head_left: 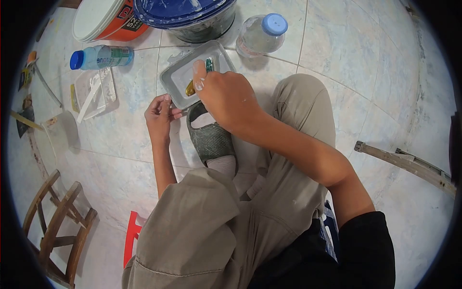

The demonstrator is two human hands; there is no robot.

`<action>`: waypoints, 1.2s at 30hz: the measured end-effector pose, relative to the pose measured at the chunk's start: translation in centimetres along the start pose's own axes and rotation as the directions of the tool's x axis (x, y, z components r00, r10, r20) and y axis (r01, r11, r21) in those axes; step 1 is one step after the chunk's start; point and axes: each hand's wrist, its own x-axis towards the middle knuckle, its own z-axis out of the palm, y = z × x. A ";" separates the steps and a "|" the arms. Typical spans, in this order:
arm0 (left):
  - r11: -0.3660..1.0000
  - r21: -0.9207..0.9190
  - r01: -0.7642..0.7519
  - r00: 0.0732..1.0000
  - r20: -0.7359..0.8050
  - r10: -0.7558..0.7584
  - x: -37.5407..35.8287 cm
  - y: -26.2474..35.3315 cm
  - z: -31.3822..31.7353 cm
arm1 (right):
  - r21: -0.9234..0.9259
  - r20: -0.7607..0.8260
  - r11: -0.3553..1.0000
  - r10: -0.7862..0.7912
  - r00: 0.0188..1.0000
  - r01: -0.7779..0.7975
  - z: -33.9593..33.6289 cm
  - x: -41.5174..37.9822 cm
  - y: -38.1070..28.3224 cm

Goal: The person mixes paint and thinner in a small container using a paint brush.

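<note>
A grey plastic tray [174,78] rests on the tiled floor just beyond my sandalled foot. Its near left corner is pinched by my left hand [160,111], thumb on the rim and fingers below. Over the tray, my right hand [224,94] is closed on a small green-and-gold item [190,88]; the gold end shows below the fingers and a green part above, the middle being hidden. White smears mark the thumb and fingers of that hand. Under the tray's near edge is the dark green sandal [212,142], worn with a sock.
Beyond the tray stand a blue-lidded bucket [202,33] and an orange bucket [126,25]. A large clear bottle [255,41] is upright at right; a smaller bottle [108,57] lies at left above a clear container [109,91]. Wooden frames [62,231] and a wooden piece [404,164] flank me.
</note>
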 end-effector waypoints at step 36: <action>0.990 -0.137 0.014 1.000 0.029 -0.010 -0.1 0.3 0.2 | 0.148 0.037 0.988 -0.041 0.998 0.036 -3.5 2.6 3.5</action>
